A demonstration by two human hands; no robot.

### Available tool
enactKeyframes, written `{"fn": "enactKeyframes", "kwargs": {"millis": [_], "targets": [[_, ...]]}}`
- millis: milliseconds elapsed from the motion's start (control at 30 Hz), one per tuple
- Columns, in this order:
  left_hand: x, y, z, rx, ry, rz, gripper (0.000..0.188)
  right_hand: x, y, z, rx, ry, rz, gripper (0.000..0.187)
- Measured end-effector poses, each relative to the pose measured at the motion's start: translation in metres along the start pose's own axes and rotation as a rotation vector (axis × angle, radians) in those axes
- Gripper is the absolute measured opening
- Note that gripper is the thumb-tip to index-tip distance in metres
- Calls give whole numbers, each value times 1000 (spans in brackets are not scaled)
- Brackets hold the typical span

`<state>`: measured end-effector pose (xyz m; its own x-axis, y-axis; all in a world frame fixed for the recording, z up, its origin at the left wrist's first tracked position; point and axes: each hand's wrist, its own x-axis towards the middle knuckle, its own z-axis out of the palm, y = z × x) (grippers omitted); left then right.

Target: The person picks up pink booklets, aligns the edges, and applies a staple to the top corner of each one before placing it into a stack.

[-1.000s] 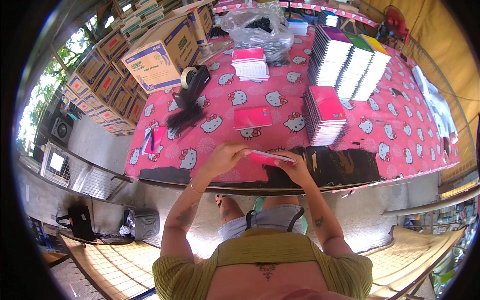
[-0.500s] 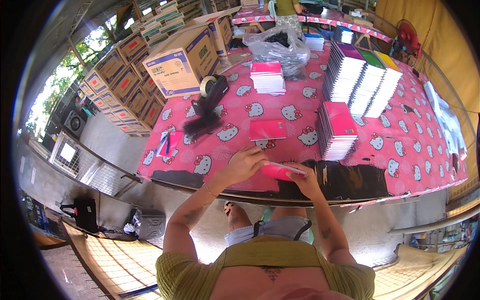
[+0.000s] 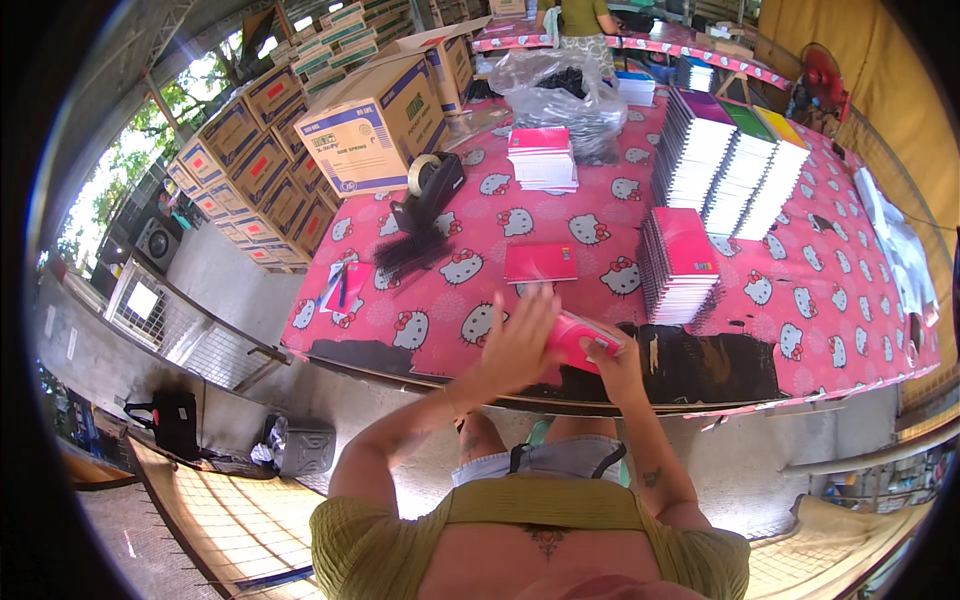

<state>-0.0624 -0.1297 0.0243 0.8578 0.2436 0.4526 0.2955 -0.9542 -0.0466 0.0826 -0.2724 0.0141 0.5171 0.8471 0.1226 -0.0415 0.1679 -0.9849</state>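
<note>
A small pink-covered notebook [image 3: 570,338] is tilted above the near edge of the table. My right hand [image 3: 620,364] grips its right end, thumb on top. Close against its left side, my left hand [image 3: 520,345] is open with fingers stretched and slightly blurred; whether it touches the cover I cannot tell. Just beyond lies another pink notebook [image 3: 541,263], flat on the pink patterned tablecloth [image 3: 480,345]. To its right rises a stack of pink spiral notebooks [image 3: 683,262], and farther back a shorter pink-topped stack [image 3: 542,158].
Tall stacks of spiral notebooks [image 3: 735,165] stand at the back right. A tape dispenser [image 3: 430,190] and a heap of black spiral wires [image 3: 410,252] lie at left, near a cardboard box [image 3: 375,125]. A clear plastic bag [image 3: 565,105] sits behind. Another person [image 3: 583,25] stands at a far table.
My left hand has gone from curled fingers at the notebook's left end to stretched fingers beside it. The notebook has tipped, its right end nearer me.
</note>
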Motion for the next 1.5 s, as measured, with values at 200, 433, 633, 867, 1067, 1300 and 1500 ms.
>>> {"fn": "enactKeyframes", "kwargs": {"millis": [200, 433, 633, 867, 1067, 1300, 1500], "targets": [[42, -9, -23, 90, 111, -58, 86, 3, 9, -1, -69, -48, -63, 29], [29, 4, -20, 50, 75, 40, 85, 6, 5, 3, -126, -49, -97, 27], [-20, 34, 3, -21, -134, 125, 82, 5, 3, -3, -119, -14, -135, 28], [-15, 48, -2, 14, -191, 33, 80, 10, 44, -11, -189, -67, -186, 30], [-11, 44, 20, -13, -44, 130, 87, 7, 49, -16, -245, -121, -121, 34], [4, 40, 16, 9, -86, 135, 84, 7, 44, -15, -310, -129, -38, 27], [0, 42, 9, -121, -110, 119, 80, 14, 40, -11, -360, -83, -42, 26]]}}
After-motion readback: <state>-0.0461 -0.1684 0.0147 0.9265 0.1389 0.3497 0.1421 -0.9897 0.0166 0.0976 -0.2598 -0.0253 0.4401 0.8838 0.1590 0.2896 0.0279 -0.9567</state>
